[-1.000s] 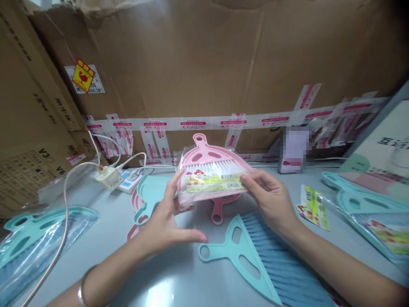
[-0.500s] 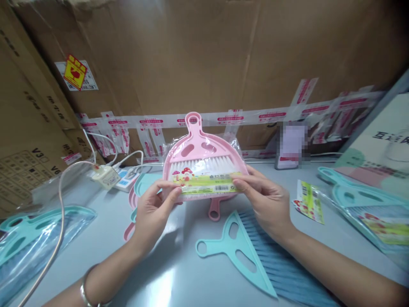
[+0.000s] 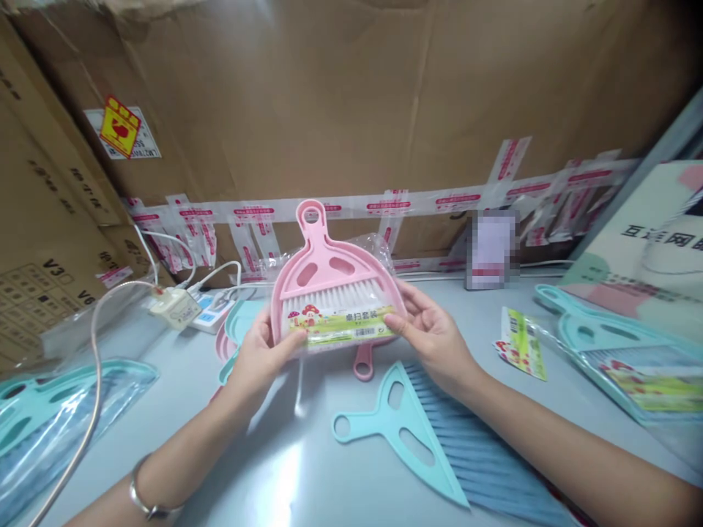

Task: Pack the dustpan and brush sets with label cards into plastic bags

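Both my hands hold a pink dustpan and brush set [image 3: 332, 256] up above the table, its handles pointing away from me. A white-bristled brush lies inside the dustpan, with a printed label card [image 3: 346, 324] across it and clear plastic film around it. My left hand [image 3: 263, 359] grips the lower left edge, thumb on the front. My right hand [image 3: 433, 333] grips the right edge, thumb on the label; its other fingers are partly hidden behind. Below and to the right lies a turquoise brush [image 3: 406, 432] with blue bristles. A pink handle [image 3: 363, 364] shows beneath the held set.
Wrapped turquoise sets lie at the left [image 3: 66, 410] and right [image 3: 620, 344]. A loose label card [image 3: 520, 344] is near the right one. Behind stand a phone [image 3: 488, 252], a power strip [image 3: 213, 311] with a plugged-in charger [image 3: 179, 307], and a big cardboard box [image 3: 329, 110].
The pink set has moved slightly left and tilted a little, both hands going with it. My left fingers have wrapped further behind its edge. The camera view has shifted slightly.
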`<state>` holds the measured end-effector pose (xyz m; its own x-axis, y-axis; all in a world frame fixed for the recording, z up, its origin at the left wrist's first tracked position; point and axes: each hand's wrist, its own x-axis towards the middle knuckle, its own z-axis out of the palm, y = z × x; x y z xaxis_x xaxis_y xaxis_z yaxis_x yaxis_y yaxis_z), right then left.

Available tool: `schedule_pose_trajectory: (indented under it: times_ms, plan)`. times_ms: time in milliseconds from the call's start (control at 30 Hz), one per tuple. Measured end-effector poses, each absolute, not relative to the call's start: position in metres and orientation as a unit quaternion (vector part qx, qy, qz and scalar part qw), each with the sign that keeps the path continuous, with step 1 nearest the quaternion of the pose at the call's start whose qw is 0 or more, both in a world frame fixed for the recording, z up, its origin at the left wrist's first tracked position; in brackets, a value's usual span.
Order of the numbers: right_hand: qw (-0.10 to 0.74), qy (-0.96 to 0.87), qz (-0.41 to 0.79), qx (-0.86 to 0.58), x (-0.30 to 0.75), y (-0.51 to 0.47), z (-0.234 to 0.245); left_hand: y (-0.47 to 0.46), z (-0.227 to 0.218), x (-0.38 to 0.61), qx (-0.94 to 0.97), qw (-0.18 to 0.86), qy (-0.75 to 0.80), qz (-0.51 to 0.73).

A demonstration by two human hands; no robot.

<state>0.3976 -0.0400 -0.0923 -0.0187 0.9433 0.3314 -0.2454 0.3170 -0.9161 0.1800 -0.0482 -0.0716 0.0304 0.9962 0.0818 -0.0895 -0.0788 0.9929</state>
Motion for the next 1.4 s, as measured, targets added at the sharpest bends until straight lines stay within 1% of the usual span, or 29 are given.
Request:
schedule_pose_trajectory:
  times_ms: [67,233,433,500,700,900,967,1067,1133,1233,1267,1333,1367,1400]
  plan:
    - [0.607,-0.53,0.492,-0.33,0.399,-0.039,-0.093,-0.046,-0.076,0.178,0.516,0.52,0.455,0.507]
    - [0.572,-0.553,0.505,-0.335,0.399,-0.041,-0.093,-0.043,-0.085,0.176,0.526,0.531,0.411,0.522]
    - [0.495,-0.579,0.518,-0.39,0.397,-0.042,-0.091,-0.045,-0.091,0.177,0.523,0.547,0.4,0.517]
    - [0.486,-0.577,0.518,-0.402,0.397,-0.042,-0.09,-0.045,-0.091,0.179,0.514,0.553,0.398,0.521]
    - [0.541,-0.582,0.477,-0.374,0.396,-0.045,-0.088,-0.05,-0.084,0.183,0.491,0.571,0.38,0.538]
    - [0.568,-0.61,0.413,-0.369,0.396,-0.05,-0.092,-0.053,-0.078,0.185,0.506,0.56,0.369,0.543]
    - [0.582,-0.613,0.375,-0.38,0.399,-0.049,-0.085,-0.055,-0.077,0.185,0.523,0.544,0.385,0.531]
    - [0.628,-0.603,0.278,-0.407,0.416,-0.048,-0.058,-0.057,-0.076,0.183,0.548,0.514,0.42,0.508]
    - [0.655,-0.585,0.215,-0.427,0.439,-0.05,-0.035,-0.058,-0.075,0.181,0.556,0.499,0.436,0.501]
    - [0.686,-0.54,0.15,-0.464,0.495,-0.064,-0.005,-0.061,-0.073,0.179,0.562,0.486,0.447,0.498]
    - [0.707,-0.508,0.125,-0.475,0.518,-0.072,-0.001,-0.062,-0.072,0.179,0.566,0.483,0.447,0.496]
    - [0.723,-0.429,0.091,-0.533,0.567,-0.092,0.0,-0.063,-0.072,0.18,0.575,0.483,0.44,0.492]
    - [0.702,-0.402,0.109,-0.577,0.592,-0.102,-0.004,-0.063,-0.072,0.18,0.579,0.484,0.437,0.49]
    - [0.668,-0.394,0.099,-0.623,0.614,-0.112,-0.011,-0.063,-0.072,0.181,0.582,0.486,0.435,0.486]
